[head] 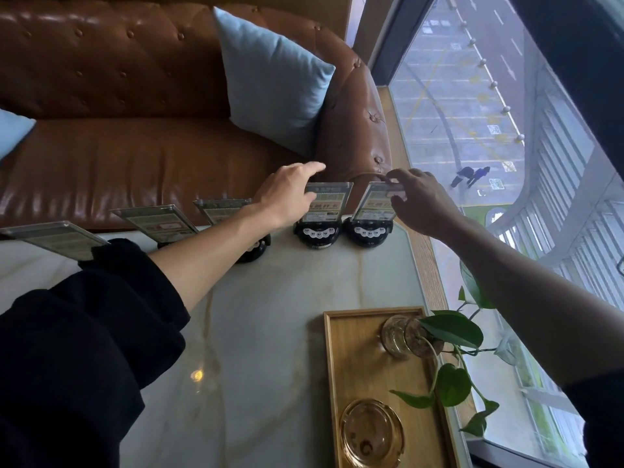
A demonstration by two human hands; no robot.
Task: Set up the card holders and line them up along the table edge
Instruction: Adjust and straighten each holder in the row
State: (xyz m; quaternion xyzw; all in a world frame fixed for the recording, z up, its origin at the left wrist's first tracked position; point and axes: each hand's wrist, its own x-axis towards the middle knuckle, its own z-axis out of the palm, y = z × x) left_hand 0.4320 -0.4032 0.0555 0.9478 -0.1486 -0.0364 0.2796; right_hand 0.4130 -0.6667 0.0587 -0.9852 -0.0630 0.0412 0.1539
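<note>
Several card holders with black round bases and clear acrylic panels stand in a row along the far edge of the marble table [270,332]. My right hand [418,201] pinches the top of the rightmost card holder [371,214]. My left hand [287,194] grips the left side of the neighbouring card holder [326,211], thumb on the panel's front, index finger stretched out behind it. A third holder [219,211] is partly hidden by my left forearm. Two more holders [158,221] [57,238] stand further left, their panels leaning back.
A brown leather sofa [135,130] with a light blue cushion [273,79] sits just beyond the table. A wooden tray [354,366] at the near right holds a glass vase with a leafy plant [408,336] and an amber ashtray [371,434]. A window [489,96] runs along the right.
</note>
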